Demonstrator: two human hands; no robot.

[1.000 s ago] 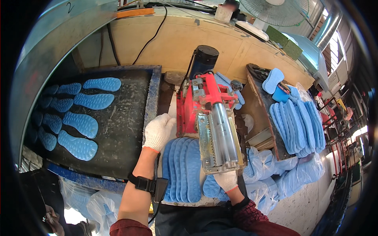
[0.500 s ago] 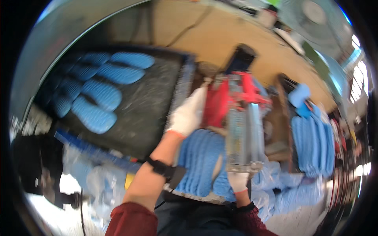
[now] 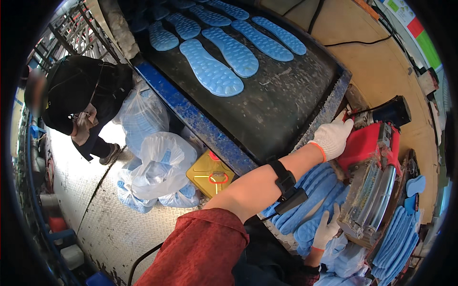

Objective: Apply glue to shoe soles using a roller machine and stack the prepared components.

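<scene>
My left hand [image 3: 332,138], in a white glove with an orange cuff, reaches to the upper left corner of a machine with a red housing [image 3: 365,144] and clear-and-metal rollers. Its fingers look bent together there; what they grip, if anything, is hidden. Below, my right hand [image 3: 326,230], gloved too, has fingers apart by the lower end of the rollers and over a stack of blue insoles [image 3: 305,193]. It holds nothing I can see. Several blue insoles with bumpy tops [image 3: 212,66] lie in rows on a black conveyor belt [image 3: 281,114].
Right of the machine stands another row of blue insoles [image 3: 396,243]. A blue metal frame [image 3: 191,121] edges the belt. Clear bags of blue pieces [image 3: 160,167] and a yellow can [image 3: 210,174] stand on the floor. A person in black [image 3: 86,95] bends at the left.
My view has swung left, so belt and machine appear further right and tilted. The person and floor bags show more fully. My left hand stays at the machine; my right hand's spread fingers now show.
</scene>
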